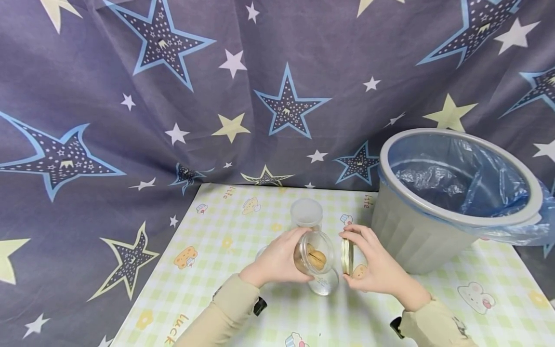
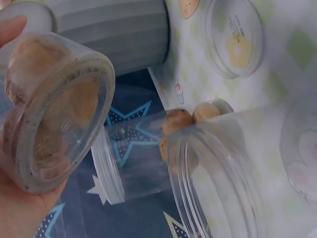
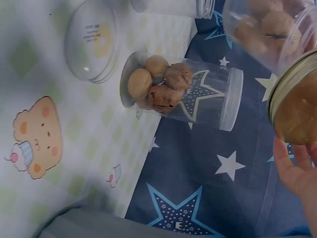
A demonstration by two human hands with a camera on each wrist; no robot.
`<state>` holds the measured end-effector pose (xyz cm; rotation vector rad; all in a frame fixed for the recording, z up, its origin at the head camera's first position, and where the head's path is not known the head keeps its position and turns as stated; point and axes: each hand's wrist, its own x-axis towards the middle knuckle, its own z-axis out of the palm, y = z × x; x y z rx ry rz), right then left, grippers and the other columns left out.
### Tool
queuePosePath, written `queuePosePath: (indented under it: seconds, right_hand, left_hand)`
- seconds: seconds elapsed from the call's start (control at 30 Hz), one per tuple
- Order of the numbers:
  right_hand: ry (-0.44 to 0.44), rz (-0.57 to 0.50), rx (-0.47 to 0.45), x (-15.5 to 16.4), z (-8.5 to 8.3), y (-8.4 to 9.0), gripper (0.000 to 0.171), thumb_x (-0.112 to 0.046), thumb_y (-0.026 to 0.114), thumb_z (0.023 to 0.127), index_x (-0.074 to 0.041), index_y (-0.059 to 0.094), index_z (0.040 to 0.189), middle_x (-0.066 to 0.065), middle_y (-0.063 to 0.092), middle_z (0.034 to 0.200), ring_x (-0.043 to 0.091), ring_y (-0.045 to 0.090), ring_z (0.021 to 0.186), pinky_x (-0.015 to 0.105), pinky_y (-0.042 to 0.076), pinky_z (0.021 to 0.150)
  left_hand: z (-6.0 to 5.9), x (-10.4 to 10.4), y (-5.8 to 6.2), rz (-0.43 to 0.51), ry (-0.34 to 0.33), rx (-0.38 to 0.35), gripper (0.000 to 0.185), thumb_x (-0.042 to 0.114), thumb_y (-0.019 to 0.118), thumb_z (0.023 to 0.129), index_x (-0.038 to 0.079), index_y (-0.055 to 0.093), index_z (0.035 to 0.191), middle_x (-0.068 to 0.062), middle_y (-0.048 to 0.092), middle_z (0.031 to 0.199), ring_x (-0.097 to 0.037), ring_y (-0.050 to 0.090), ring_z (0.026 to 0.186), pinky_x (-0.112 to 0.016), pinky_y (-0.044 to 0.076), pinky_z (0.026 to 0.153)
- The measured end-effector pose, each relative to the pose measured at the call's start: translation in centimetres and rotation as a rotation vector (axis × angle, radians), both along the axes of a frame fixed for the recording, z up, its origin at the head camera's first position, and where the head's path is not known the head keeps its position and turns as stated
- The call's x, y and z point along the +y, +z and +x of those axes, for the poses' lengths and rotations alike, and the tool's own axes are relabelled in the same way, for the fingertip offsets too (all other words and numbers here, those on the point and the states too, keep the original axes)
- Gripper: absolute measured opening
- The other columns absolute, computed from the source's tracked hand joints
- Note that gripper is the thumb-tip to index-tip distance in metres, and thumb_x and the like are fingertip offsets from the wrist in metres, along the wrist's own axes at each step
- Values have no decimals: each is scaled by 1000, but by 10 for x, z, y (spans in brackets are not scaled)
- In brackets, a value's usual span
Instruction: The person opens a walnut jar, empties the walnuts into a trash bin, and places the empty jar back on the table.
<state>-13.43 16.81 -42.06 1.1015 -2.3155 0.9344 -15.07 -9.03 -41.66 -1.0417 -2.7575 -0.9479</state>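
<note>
My left hand [image 1: 277, 259] grips a clear jar [image 1: 327, 243] with walnuts [image 1: 316, 260] in it. The jar is tilted, its uncovered mouth facing up and to the right. Just right of that mouth, my right hand [image 1: 378, 266] pinches a gold-rimmed lid [image 1: 347, 257] on edge between thumb and fingers, apart from the jar. Beneath the jar, a clear round lid [image 1: 325, 285] lies on the table. Behind stands a second jar [image 3: 213, 91] with a whitish lid on and several walnuts at its bottom. An uncovered clear jar [image 2: 218, 183] is mostly hidden behind my left hand in the head view.
A large grey bin [image 1: 403, 241] lined with a blue bag [image 1: 481, 188] stands right of my right hand. The table has a green checked cloth [image 1: 234, 217]. A dark curtain with stars [image 1: 277, 48] hangs along the back and left.
</note>
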Motion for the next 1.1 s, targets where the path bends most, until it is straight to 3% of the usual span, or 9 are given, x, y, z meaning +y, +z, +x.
queuePosePath:
  seconds: [0.07, 0.2, 0.5, 0.77, 1.1]
  right_hand:
    - [17, -24, 7, 2, 0, -3, 81, -11, 81, 49, 1, 49, 122, 20, 47, 123, 21, 44, 113, 12, 38, 94]
    - [25, -31, -2, 5, 0, -9, 79, -10, 81, 49, 2, 48, 120, 17, 48, 121, 16, 46, 109, 14, 43, 88]
    - [-20, -3, -15, 13, 4, -23, 80, -13, 86, 47, -3, 51, 119, 10, 48, 117, 14, 45, 105, 12, 37, 90]
    - [-86, 72, -72, 20, 7, -35, 78, -16, 89, 50, -7, 53, 118, 5, 49, 114, 14, 47, 102, 35, 51, 78]
    - [-79, 84, -163, 24, 6, -54, 73, -13, 88, 53, -7, 53, 117, 4, 50, 115, 17, 53, 102, 34, 55, 78]
  left_hand:
    - [0, -4, 0, 27, 15, 6, 96, 30, 88, 55, 8, 43, 136, -4, 54, 130, -18, 53, 117, -34, 44, 103]
    - [0, -11, 0, 74, 37, 35, 94, 28, 88, 54, 8, 44, 134, -3, 56, 126, -17, 53, 115, -35, 45, 102]
    - [3, -24, 2, 117, 88, 0, 94, 26, 89, 54, 10, 43, 135, -7, 55, 127, -22, 53, 117, -39, 45, 101]
    - [6, -32, 3, 126, 106, -14, 95, 25, 90, 55, 10, 41, 135, -8, 54, 128, -23, 53, 118, -40, 46, 101]
    - [9, -42, 4, 171, 159, -41, 97, 22, 91, 53, 10, 42, 135, -8, 54, 128, -29, 54, 117, -46, 46, 99]
